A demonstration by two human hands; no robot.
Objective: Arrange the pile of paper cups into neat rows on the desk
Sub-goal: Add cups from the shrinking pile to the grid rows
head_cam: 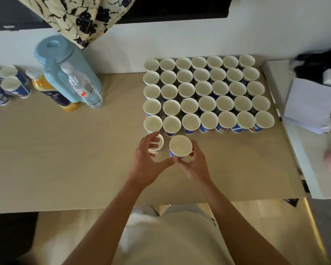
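Paper cups [10, 87] in a small loose cluster, white inside and blue outside, stand at the far left edge of the desk [65, 150]. Just to their right are a bottle of orange juice [52, 92], a pale blue jug [65, 67] and a clear water bottle [84, 88], close together near the back wall. A flower-patterned cloth [80, 18] hangs above them.

Near the middle of the desk, toward the front, the left hand [147, 161] has its fingers and thumb curled round the rim of a single cup [157, 143]. This cup is upright, just in front of the leftmost cup of the nearest row. Whether its base touches the desk cannot be told.

Just beside it, the right hand [195, 165] grips a second cup [180, 146] from below, mouth up and raised off the surface. Whether more cups nest under it is hidden by the fingers. The left thumb nearly meets the right fingers.

Behind the hands, a block of cups [206, 92] fills the right part of the desk. It has five rows of seven, all upright, rims almost touching.

At the far right, a white sheet of paper [310, 104] lies on a separate white surface beside the desk.
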